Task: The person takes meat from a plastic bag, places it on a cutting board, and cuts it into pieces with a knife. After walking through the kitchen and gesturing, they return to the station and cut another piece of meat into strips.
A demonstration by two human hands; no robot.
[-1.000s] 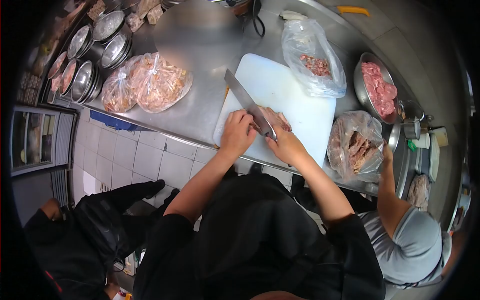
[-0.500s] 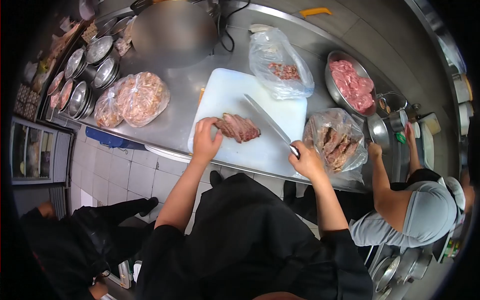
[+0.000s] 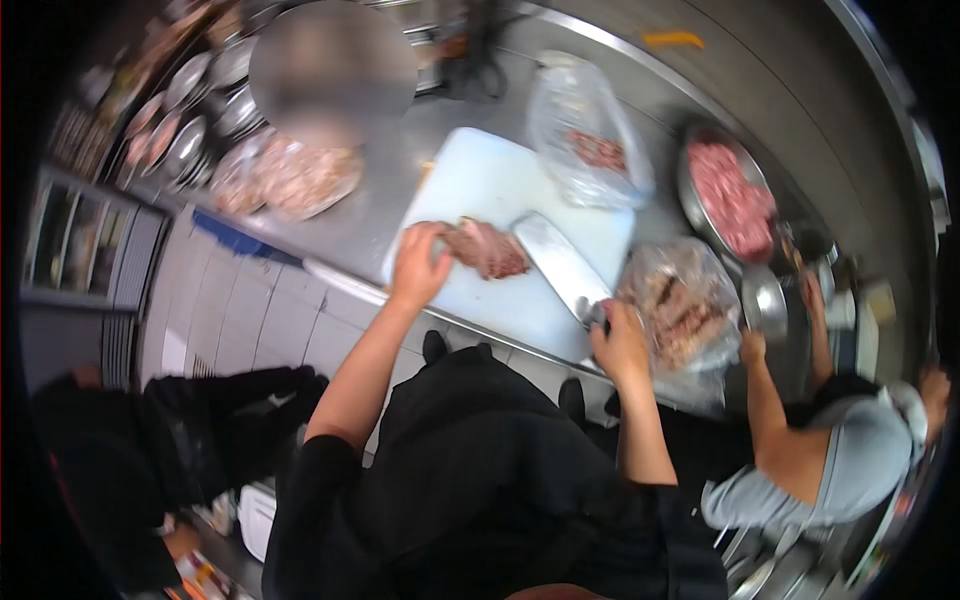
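Observation:
A piece of sliced cooked meat lies on the white cutting board. My left hand is at the meat's left end, its fingers curled against it. In my right hand is the handle of a cleaver. Its broad flat side faces up over the board, with the tip close to the meat's right side. Just right of that hand sits a clear plastic bag of cooked meat pieces. Another plastic bag, with small chopped bits inside, overlaps the board's far edge.
A steel bowl of raw meat stands at the right. Beyond it, a co-worker in grey reaches over the counter. Filled bags and stacked metal bowls are at the left. Another person in black is at lower left.
The cleaver has rolled from nearly edge-on to showing its broad side, and its tip has come down nearer the meat. My left hand stays at the meat. The whole view has tilted.

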